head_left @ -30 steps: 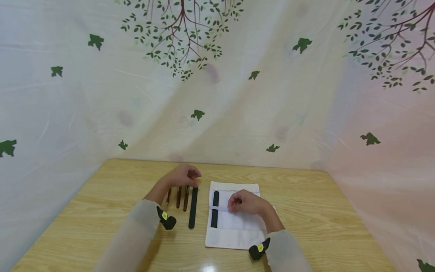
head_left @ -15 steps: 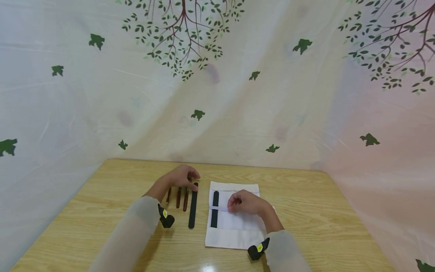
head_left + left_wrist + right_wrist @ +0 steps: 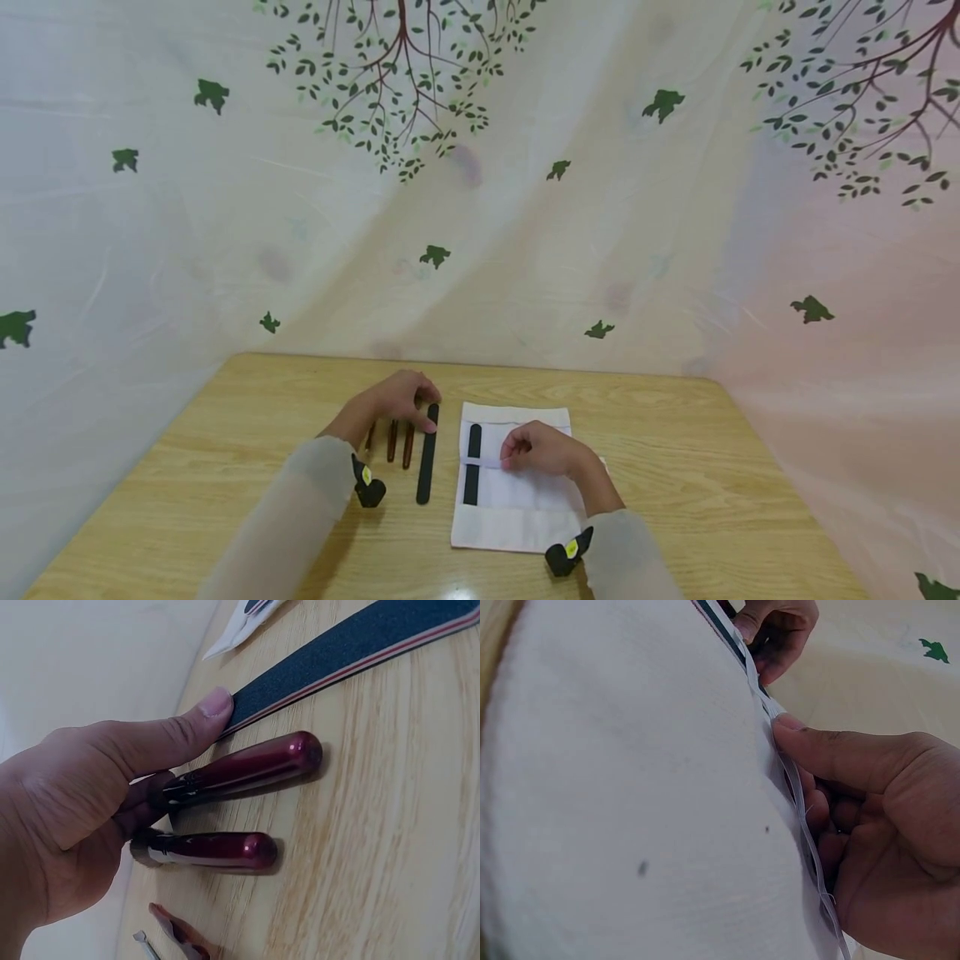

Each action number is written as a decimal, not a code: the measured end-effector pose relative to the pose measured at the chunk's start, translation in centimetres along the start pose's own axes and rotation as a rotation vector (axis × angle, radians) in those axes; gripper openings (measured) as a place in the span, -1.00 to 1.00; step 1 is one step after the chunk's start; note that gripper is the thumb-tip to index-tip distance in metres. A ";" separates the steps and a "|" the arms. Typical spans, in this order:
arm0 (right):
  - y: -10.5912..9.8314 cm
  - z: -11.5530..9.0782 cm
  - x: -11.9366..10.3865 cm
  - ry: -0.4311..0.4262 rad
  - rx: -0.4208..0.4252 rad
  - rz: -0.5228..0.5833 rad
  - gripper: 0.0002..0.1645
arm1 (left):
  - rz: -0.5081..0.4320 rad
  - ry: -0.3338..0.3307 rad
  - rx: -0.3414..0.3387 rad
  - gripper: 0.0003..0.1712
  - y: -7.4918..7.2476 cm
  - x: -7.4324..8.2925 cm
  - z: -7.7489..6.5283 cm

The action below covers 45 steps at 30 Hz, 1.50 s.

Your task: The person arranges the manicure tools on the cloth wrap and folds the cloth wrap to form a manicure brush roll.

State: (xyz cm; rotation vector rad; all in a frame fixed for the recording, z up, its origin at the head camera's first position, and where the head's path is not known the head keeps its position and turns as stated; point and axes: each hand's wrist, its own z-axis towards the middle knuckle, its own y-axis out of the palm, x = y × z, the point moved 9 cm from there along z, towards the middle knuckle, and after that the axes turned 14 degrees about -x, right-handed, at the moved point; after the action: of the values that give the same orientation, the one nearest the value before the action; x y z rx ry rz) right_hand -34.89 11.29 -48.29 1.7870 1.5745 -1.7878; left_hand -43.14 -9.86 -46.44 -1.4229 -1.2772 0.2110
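Observation:
In the head view, my left hand (image 3: 399, 398) pinches the far end of a dark nail file (image 3: 426, 467), which lies left of a white cloth pouch (image 3: 510, 529). The left wrist view shows the thumb against the end of that file (image 3: 337, 660); the other fingertips are hidden. With thumb and fingers, my right hand (image 3: 551, 450) pinches a white elastic band (image 3: 483, 462) across the pouch. In the right wrist view the band (image 3: 810, 840) is drawn up from the cloth. A second dark nail file (image 3: 472, 485) lies on the pouch, under the band's left part.
Beneath and beside my left hand lie two brushes with dark red handles (image 3: 255, 765) (image 3: 225, 850). A small metal-tipped tool (image 3: 146, 945) and a reddish-brown piece (image 3: 178, 930) lie farther left. The wooden table (image 3: 675, 467) ends at a leaf-patterned curtain (image 3: 510, 292).
My left hand has come slightly nearer, its thumb sliding down beside the file's far end; that end has shifted slightly right. My right hand stays on the band.

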 end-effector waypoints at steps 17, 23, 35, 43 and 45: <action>-0.1 0.0 -0.1 -0.009 0.003 0.006 -0.97 | 0.044 0.029 -0.046 -0.55 0.4 0.7 1.3; -0.1 0.0 -0.1 -0.005 0.006 0.005 -0.95 | 0.072 0.011 -0.088 -0.52 0.5 0.8 1.6; 0.0 0.3 0.1 -0.016 0.011 0.009 -0.90 | 0.069 -0.037 -0.152 -0.54 0.4 0.8 1.5; 0.0 0.1 0.0 -0.015 0.011 0.017 -0.93 | 0.077 -0.004 -0.161 -0.58 0.2 0.7 1.2; 0.0 0.0 0.0 -0.015 0.012 0.017 -0.94 | 0.067 0.005 -0.157 -0.59 0.0 0.7 1.0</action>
State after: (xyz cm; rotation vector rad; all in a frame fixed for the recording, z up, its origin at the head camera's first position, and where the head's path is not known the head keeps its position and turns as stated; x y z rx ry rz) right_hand -34.93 11.27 -48.26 1.7827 1.5415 -1.8021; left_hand -43.60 -8.67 -46.45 -1.6008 -1.2652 0.1540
